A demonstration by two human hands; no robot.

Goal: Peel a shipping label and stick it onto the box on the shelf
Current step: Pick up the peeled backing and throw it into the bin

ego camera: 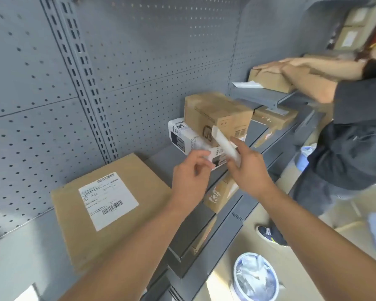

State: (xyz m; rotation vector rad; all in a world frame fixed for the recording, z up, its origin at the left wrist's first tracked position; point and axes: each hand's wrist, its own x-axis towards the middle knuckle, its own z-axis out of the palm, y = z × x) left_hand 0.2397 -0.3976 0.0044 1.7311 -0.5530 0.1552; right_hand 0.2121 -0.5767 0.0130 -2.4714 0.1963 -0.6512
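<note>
A flat brown cardboard box (pixel 117 205) lies on the grey shelf (pixel 13 246) at the lower left, with a white shipping label (pixel 108 199) stuck on its top. My left hand (pixel 190 178) pinches the corner of a white label sheet (pixel 217 156) in front of the shelf. My right hand (pixel 251 168) grips a curled white strip of backing paper (pixel 224 142) that stands up from that sheet. Both hands hover above the shelf edge, to the right of the flat box.
A brown box (pixel 217 114) sits on a white printed box (pixel 185 135) further back. Another person (pixel 352 135) at the right presses both hands on a box (pixel 269 80) on a higher shelf. A white bin (pixel 256 279) with crumpled paper stands on the floor.
</note>
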